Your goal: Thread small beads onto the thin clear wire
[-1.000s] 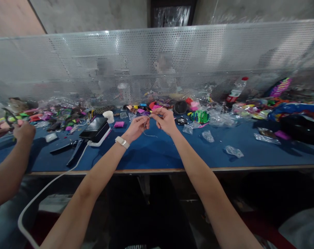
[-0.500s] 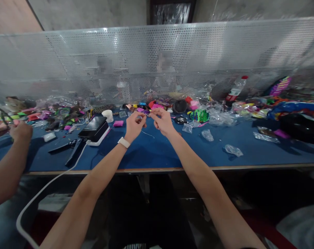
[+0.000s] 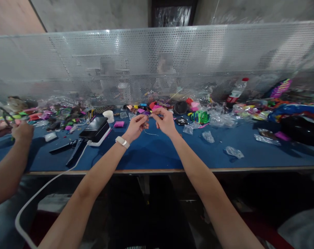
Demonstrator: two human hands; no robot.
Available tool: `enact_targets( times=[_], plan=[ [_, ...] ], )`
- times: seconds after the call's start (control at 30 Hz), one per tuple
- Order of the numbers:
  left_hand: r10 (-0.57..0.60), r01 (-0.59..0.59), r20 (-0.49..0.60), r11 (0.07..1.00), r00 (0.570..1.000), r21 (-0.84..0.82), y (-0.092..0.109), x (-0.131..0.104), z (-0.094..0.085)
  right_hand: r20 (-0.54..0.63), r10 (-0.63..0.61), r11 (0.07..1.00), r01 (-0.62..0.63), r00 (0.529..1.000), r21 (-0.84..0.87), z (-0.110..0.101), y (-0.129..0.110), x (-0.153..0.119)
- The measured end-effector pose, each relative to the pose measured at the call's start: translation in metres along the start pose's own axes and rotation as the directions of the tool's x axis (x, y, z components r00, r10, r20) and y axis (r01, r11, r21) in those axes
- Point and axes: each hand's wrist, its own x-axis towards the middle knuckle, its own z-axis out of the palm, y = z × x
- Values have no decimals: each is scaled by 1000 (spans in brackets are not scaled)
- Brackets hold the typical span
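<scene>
Okay so, center of everything is a thin pale strand (image 3: 151, 134) — it's up between the two hands, over the far half of the blue table (image 3: 151, 155), with its loose end curling out below the fingers. The left hand (image 3: 137, 126) has thumb and fingers drawn together on it, pretty much no gap. The right hand (image 3: 164, 121) is in a tight pinch just beside, on the same bit as far as I can tell; the exact spot's too tiny to make out.

Progress-wise, I'd call it mid-job: the strand is in hand, so picking it up is done, but that end hangs free and nothing's been set down, so the fiddly finger work looks unfinished. Can't tell if there's a knot or loop in there.

Further out, there's a pink packet (image 3: 119, 124) and a white cup (image 3: 108, 116) to the left, then a phone (image 3: 94, 128) with a white cable. On the right, a small clear bag (image 3: 188, 129) and a green striped piece (image 3: 199, 116) — plus a red-capped bottle (image 3: 236, 91) farther back, near the perforated screen (image 3: 136, 69).
</scene>
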Motion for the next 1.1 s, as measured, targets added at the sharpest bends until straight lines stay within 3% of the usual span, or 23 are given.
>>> enact_targets(
  times=[0.1,0.23,0.37,0.47,0.6,0.73,0.8,0.87,0.97,1.1],
  plan=[
    [-75,85,108,993,991,-85,4,-2,-4,42,-37,999,37,998,-10,-3,-2,-1],
    [-84,93,196,995,977,-38,8,-3,-7,58,-38,998,41,998,-46,-4,-6,-3],
    [13,-38,211,993,977,112,6,-2,-10,62,-24,995,29,998,-91,-2,-8,-5],
    [144,-191,180,939,973,286,4,-1,-9,50,-5,995,10,999,-103,-1,-7,-5],
    [374,-392,150,740,915,546,4,-5,-4,17,2,997,-1,1000,-82,1,-3,-4],
    [625,-504,172,404,761,763,4,-10,3,-16,53,998,-53,998,-18,9,-1,-3],
    [675,-496,172,322,717,806,3,-11,5,-36,94,995,-93,995,41,13,0,-3],
    [684,-480,158,310,712,821,2,-11,6,-46,133,987,-128,990,98,16,1,-3],
    [652,-476,150,358,743,803,2,-10,6,-53,148,982,-140,988,125,15,2,-3],
    [617,-490,182,376,766,787,5,-9,2,-80,65,997,-62,995,37,11,3,-4]
  ],
)
